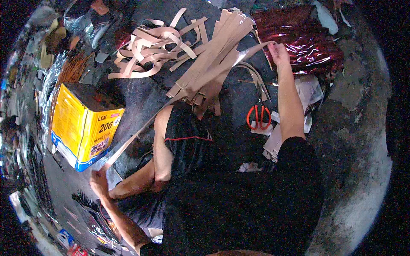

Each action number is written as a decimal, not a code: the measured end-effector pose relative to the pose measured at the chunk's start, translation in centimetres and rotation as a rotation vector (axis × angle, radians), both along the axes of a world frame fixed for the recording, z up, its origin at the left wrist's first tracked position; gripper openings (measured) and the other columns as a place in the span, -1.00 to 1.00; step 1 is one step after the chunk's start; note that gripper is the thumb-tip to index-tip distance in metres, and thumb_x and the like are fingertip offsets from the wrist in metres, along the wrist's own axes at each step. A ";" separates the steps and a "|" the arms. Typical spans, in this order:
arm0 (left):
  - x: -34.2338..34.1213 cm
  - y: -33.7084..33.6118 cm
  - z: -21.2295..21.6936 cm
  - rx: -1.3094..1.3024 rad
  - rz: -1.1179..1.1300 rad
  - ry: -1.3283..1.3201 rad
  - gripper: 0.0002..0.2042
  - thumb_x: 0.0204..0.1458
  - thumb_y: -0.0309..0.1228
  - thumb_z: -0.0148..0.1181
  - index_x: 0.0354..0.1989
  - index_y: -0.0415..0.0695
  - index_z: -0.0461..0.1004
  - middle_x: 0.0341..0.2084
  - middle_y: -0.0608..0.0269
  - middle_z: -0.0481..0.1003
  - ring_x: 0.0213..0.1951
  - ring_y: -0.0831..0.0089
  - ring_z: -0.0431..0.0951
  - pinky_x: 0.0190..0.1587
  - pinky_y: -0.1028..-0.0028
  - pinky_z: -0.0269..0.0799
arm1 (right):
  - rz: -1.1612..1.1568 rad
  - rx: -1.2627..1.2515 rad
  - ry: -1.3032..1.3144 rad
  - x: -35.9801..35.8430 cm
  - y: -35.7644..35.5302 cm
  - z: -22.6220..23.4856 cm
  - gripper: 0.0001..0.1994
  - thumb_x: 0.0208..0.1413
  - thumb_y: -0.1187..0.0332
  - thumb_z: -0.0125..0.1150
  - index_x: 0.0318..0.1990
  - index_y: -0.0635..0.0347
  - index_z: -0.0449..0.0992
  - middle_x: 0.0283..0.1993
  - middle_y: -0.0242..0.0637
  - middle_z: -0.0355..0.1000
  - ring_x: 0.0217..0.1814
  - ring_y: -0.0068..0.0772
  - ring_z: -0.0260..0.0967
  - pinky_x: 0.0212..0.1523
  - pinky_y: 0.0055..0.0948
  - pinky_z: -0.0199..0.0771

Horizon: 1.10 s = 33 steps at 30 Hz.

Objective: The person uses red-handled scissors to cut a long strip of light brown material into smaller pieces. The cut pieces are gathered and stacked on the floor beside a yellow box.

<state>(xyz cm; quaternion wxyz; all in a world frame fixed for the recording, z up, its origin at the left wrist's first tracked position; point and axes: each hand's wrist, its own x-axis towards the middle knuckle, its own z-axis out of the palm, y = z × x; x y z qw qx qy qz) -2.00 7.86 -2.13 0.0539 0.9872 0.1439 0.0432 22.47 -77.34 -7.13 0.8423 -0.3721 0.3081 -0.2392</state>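
Left hand (99, 181) closed on one end of a long tan strip (179, 100); right hand (278, 52) closed on the other end, strip stretched taut between both hands. Heap of cut tan strips (205, 64) lying on the dark floor (141, 96) just beside the right hand, under the stretched strip. Red-handled scissors (258, 117) below the right hand, beside the forearm. Yellow tin can (85, 123) above the left hand. Red shiny sheet (311, 38) touching the right hand.
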 end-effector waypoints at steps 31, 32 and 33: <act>23.2 -20.5 1.8 -1.289 -0.502 0.125 -0.68 0.03 -0.55 0.00 0.00 -0.27 0.35 -0.37 0.22 0.48 -0.33 0.56 0.43 -0.23 0.56 0.36 | 0.794 -1.917 -0.073 -5.9 29.6 -1.0 -0.68 0.03 0.39 0.09 0.00 0.09 0.42 -0.04 -0.20 0.36 0.12 -0.18 0.26 0.21 -0.23 0.14; 21.4 -21.5 0.8 -1.428 -0.459 0.154 -0.68 0.02 -0.56 0.00 -0.01 -0.26 0.37 -0.36 0.23 0.49 -0.31 0.54 0.44 -0.21 0.56 0.37 | 0.743 -2.026 -0.123 -6.9 29.2 -2.7 -0.70 0.02 0.39 0.09 -0.04 0.07 0.44 -0.01 -0.22 0.35 0.16 -0.19 0.23 0.26 -0.19 0.04; 20.2 -22.3 -0.3 -1.341 -0.441 0.184 -0.70 0.03 -0.54 0.02 -0.02 -0.25 0.38 -0.34 0.22 0.50 -0.30 0.51 0.46 -0.20 0.56 0.38 | 0.684 -2.134 -0.185 -7.3 29.1 -3.6 -0.72 0.01 0.39 0.09 -0.07 0.05 0.46 0.01 -0.25 0.33 0.19 -0.19 0.19 0.32 -0.15 -0.06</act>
